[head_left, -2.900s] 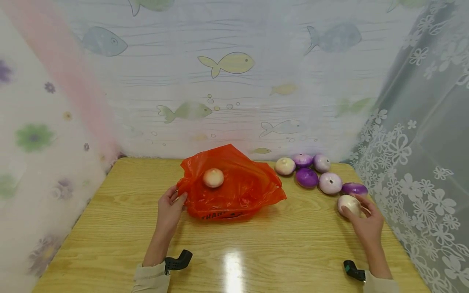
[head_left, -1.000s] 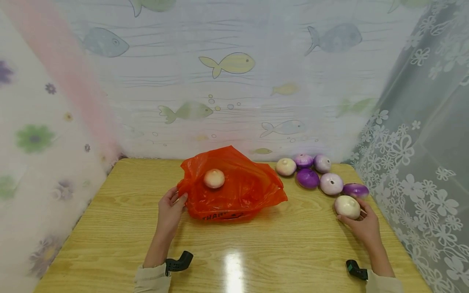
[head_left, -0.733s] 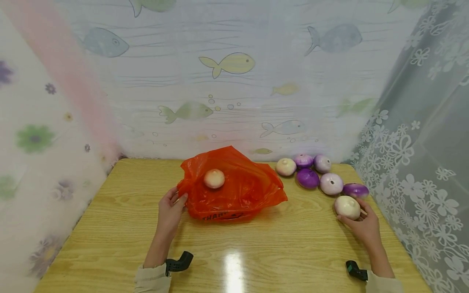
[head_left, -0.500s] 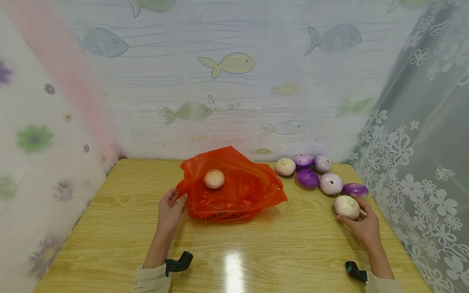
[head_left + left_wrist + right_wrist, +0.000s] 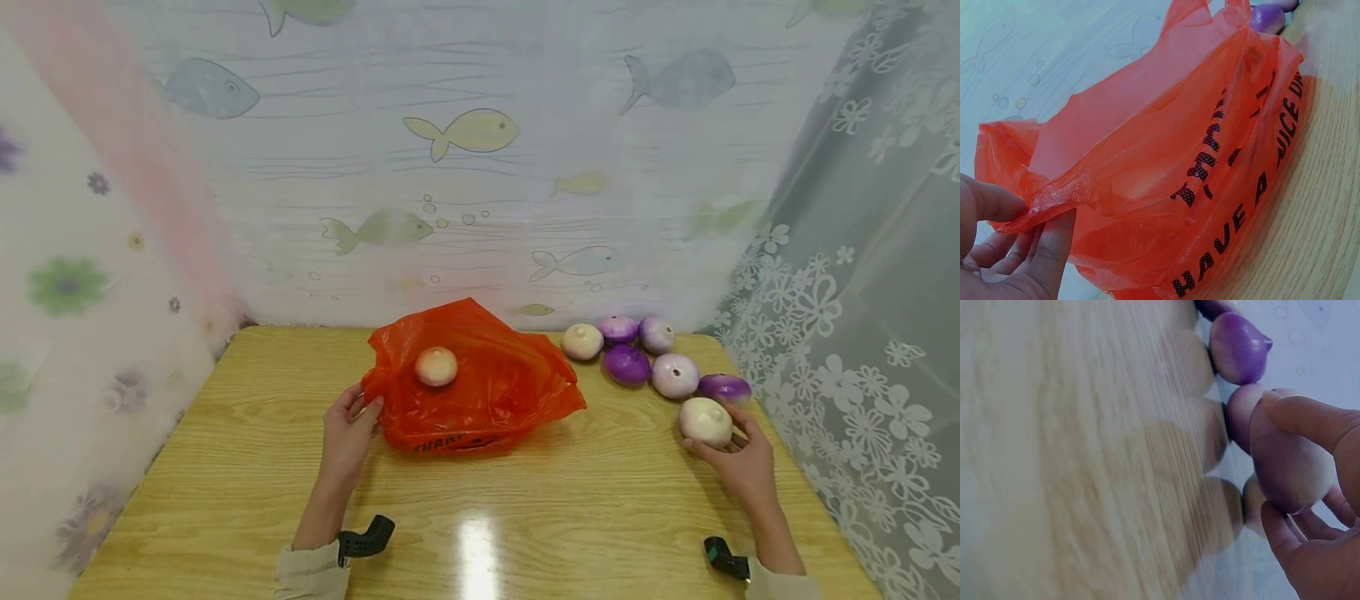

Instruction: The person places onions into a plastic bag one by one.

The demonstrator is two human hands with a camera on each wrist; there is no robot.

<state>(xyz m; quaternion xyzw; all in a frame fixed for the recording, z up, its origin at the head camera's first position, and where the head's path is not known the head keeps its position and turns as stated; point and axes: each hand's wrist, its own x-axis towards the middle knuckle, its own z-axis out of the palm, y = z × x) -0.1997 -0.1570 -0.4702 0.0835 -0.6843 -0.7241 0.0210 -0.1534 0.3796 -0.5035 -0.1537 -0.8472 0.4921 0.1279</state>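
Observation:
My left hand (image 5: pixel 349 429) pinches the left edge of a red plastic bag (image 5: pixel 487 400) between thumb and fingers. Black lettering runs along the bag's lower side in the left wrist view. A pale onion (image 5: pixel 437 367) shows in the bag. At the right, my right hand (image 5: pixel 742 458) grips a whitish onion (image 5: pixel 705 422), thumb on one side and fingers on the other. In the right wrist view that held onion (image 5: pixel 1288 459) has a purple flush, and its underside stands off the table surface.
Behind the held onion, several onions stand in a group at the back right, among them a deep purple onion (image 5: pixel 627 365), a pale onion (image 5: pixel 582 342) and a purple onion (image 5: pixel 724 387). A wooden table (image 5: pixel 570 508) lies beneath, with a fish-print curtain (image 5: pixel 480 192) at its back edge.
My right hand has shifted its hold lower on the whitish onion and moved it slightly left, a little apart from the purple one. The left hand and bag have stayed nearly still.

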